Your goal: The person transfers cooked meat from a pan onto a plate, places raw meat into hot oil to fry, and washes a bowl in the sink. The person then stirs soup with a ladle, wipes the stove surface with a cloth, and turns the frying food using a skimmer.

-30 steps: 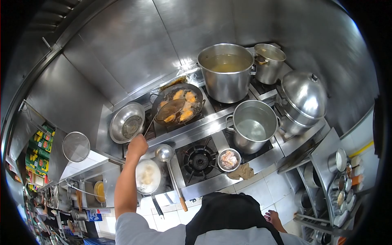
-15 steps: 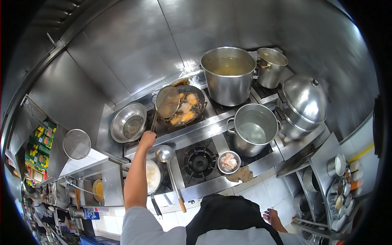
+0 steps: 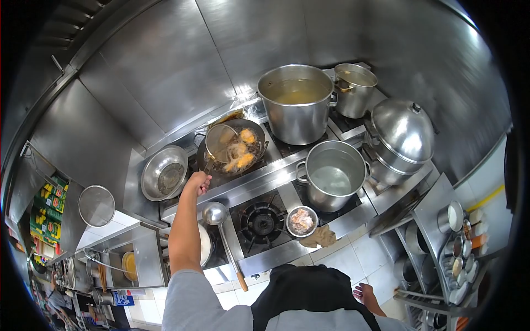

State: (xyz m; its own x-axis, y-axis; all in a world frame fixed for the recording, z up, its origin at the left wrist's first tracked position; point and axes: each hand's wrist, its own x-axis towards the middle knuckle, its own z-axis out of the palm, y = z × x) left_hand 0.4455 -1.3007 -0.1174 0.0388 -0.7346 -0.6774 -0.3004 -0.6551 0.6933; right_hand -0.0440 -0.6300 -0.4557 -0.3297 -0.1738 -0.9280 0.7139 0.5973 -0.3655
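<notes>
My left hand point(image 3: 199, 182) is closed round the handle of a round mesh skimmer point(image 3: 220, 144). Its mesh head is tilted over the left part of a dark wok point(image 3: 206, 164) on the back burner. Golden-orange fried pieces point(image 3: 244, 160) sit in bubbling oil, some beside the mesh and partly behind it. Down by my right side, my right hand point(image 3: 364, 293) hangs with its fingers apart and nothing in it. Left of the wok stands a wide metal basin point(image 3: 148, 177).
A large stockpot point(image 3: 295, 118), a water pot point(image 3: 335, 193) and a domed steamer point(image 3: 402, 129) stand to the right. A ladle point(image 3: 227, 243) lies across the front stove, near a small bowl point(image 3: 302, 220) of pale pieces and a brown cloth point(image 3: 319, 236). Shelves with pans point(image 3: 415, 243) flank my right.
The skimmer's head has come lower and further over the oil and pieces, my left hand moving with it. The whole view has shifted slightly. My right hand still hangs at my side.
</notes>
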